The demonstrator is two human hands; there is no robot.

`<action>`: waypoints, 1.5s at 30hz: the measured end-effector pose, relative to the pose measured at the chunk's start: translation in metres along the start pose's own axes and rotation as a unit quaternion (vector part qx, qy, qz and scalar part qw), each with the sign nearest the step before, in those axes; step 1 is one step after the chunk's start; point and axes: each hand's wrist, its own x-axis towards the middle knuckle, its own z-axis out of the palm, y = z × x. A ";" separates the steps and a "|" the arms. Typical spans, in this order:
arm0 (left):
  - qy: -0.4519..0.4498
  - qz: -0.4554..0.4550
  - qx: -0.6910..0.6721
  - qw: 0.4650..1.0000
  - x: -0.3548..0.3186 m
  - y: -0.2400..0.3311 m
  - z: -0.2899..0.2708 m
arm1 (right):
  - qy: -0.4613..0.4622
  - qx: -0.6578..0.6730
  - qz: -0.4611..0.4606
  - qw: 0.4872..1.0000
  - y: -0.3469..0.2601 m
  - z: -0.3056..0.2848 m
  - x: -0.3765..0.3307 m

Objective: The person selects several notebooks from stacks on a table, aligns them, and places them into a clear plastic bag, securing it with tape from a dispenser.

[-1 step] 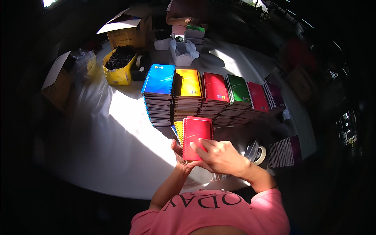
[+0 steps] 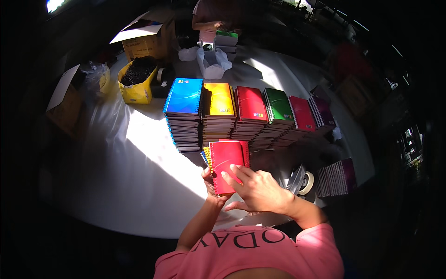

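Note:
A small bunch of spiral notebooks point(image 2: 226, 162) is in my left hand point(image 2: 210, 183), held over the near part of the table. A red cover lies on top, with another red notebook's edge at its right and yellow and blue spirals fanning out at the left. My left hand grips the bunch at its lower left; some of its fingers are hidden beneath. The fingers of my right hand point(image 2: 262, 188) are spread on the red cover, its thumb apart below the bunch. Beyond stand stacks of notebooks: blue point(image 2: 184, 95), yellow point(image 2: 219, 100), red point(image 2: 251, 104), green point(image 2: 278, 103), pinkish red point(image 2: 302, 113) and purple point(image 2: 323, 110).
Purple notebooks point(image 2: 335, 178) and a tape roll point(image 2: 306, 183) lie right on the white table point(image 2: 153, 200). Farther left are a yellow container point(image 2: 138, 93) of black pieces and open cartons point(image 2: 139, 45). Another person's hand point(image 2: 217, 24) is across the table, near a white-lined box point(image 2: 213, 69).
The bunch of notebooks has shifted slightly left and tilted. My right thumb has come away from its lower edge. The whole view has moved a little.

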 end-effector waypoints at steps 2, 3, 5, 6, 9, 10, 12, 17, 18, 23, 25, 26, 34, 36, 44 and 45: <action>0.004 -0.001 0.008 1.000 -0.004 0.001 0.013 | -0.123 0.127 -0.009 0.984 0.037 -0.019 -0.002; -0.020 -0.027 -0.009 0.999 -0.007 0.001 0.023 | -0.046 0.112 0.036 0.992 0.065 -0.020 0.002; -0.035 -0.077 -0.026 0.996 -0.005 0.000 0.021 | 0.120 0.021 0.167 0.978 0.130 -0.022 0.002; -0.036 -0.084 -0.020 0.996 -0.003 -0.004 0.022 | 0.110 -0.030 0.259 0.959 0.162 -0.010 -0.007; -0.048 -0.081 -0.003 0.996 0.005 -0.005 0.030 | 0.094 0.061 0.256 0.960 0.216 0.026 -0.018; -0.043 -0.076 0.000 0.996 0.007 -0.002 0.030 | 0.114 0.087 0.247 0.958 0.216 0.027 -0.014; -0.025 -0.076 0.001 0.997 0.005 -0.001 0.028 | 0.134 0.068 0.198 0.969 0.229 0.033 -0.016; -0.038 -0.061 0.007 0.997 -0.002 -0.007 0.024 | 0.146 0.126 0.211 0.958 0.251 0.024 -0.016; -0.040 -0.056 0.005 0.998 -0.003 -0.009 0.023 | 0.197 0.105 0.210 0.952 0.245 0.019 -0.016; -0.012 -0.033 0.027 0.999 -0.001 -0.014 0.019 | 0.433 -0.046 0.186 0.881 0.182 -0.016 -0.017; -0.020 -0.005 0.061 0.998 -0.001 -0.012 0.015 | 0.406 -0.087 0.135 0.900 0.109 -0.039 -0.006; -0.027 0.010 0.082 0.996 -0.001 -0.012 0.013 | 0.372 -0.110 0.104 0.916 0.077 -0.040 -0.004; -0.042 -0.024 0.071 0.996 0.001 -0.011 0.009 | 0.055 0.031 0.102 0.993 0.077 -0.016 -0.032; -0.053 -0.050 0.027 0.997 0.004 -0.017 0.013 | 0.112 -0.052 0.239 0.963 0.144 -0.020 -0.048; -0.087 -0.086 0.008 0.993 0.019 -0.024 0.010 | 0.126 -0.059 0.253 0.957 0.256 0.031 -0.101; -0.067 -0.080 0.011 0.994 0.018 -0.024 0.009 | 0.112 -0.013 0.249 0.962 0.261 0.023 -0.098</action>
